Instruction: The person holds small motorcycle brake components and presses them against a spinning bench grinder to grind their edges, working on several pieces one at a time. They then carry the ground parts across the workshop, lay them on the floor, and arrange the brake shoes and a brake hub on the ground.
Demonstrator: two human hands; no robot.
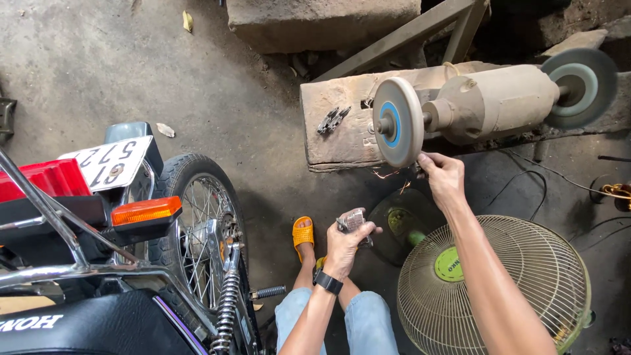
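Right hand (442, 176): raised to the lower edge of the left grinding wheel (397, 122), fingers pinched on a small workpiece (419, 169) too small to identify; a few sparks (388, 175) fly just below the wheel.
Left hand (348, 244): closed around a small bunch of metal parts (353, 221), held above the knees; a black wristwatch (328, 282) sits on the wrist.
Bench grinder (490, 98): dusty motor body on a worn block (335, 141), one wheel at each end, the far wheel (580, 87) at the upper right.
On the block: small metal pieces (332, 120), left of the near wheel.
Fan (490, 289): pale wire guard, lying under the right forearm.
Feet: orange sandal (302, 233) on the concrete floor (217, 85).
Motorcycle (112, 263): at the left, with rear wheel (204, 223), orange turn signal (144, 210) and black seat.
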